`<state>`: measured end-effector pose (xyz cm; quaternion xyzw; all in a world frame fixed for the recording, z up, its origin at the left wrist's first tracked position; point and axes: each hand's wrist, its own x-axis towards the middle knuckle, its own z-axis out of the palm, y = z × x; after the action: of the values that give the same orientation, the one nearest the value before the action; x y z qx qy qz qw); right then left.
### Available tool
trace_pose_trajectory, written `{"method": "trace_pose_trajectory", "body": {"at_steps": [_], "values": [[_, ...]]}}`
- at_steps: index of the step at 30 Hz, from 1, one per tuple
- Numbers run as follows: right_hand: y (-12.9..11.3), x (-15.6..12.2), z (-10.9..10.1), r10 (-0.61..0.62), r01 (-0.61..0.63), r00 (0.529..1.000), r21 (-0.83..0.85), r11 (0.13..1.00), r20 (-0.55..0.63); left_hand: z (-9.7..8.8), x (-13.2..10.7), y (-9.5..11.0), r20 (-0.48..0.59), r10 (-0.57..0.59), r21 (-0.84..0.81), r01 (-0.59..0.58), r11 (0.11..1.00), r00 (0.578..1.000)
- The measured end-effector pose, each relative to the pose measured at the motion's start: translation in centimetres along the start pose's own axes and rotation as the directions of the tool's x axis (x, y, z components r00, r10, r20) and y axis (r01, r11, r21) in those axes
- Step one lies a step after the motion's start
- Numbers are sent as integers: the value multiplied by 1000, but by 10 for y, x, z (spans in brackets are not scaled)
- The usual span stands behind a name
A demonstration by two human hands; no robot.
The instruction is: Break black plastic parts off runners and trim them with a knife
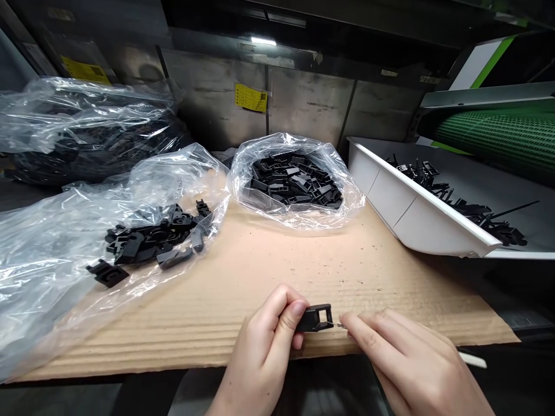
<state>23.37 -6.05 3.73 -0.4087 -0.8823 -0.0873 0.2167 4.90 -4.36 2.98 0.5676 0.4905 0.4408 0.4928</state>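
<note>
My left hand pinches a small black plastic clip between thumb and forefinger, just above the front edge of a sheet of brown cardboard. My right hand is closed, its fingertips pinched on a tiny thin metal piece that meets the open end of the clip. What that piece is I cannot make out.
An open clear bag of black clips sits at the back centre. A flattened bag with several black parts lies at left, a full bag behind it. A white tray with black sprues and parts slants in at right, below a green conveyor.
</note>
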Motion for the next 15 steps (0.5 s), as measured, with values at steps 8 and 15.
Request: {"method": "trace_pose_trajectory", "body": {"at_steps": [8,15], "values": [[3,17,-19,-203,217,972,-116,969,119,3,0,2,0,15,81,-15,997,1000],[1,20,-23,-231,253,962,-160,954,143,2,0,0,12,45,97,-46,994,999]]}}
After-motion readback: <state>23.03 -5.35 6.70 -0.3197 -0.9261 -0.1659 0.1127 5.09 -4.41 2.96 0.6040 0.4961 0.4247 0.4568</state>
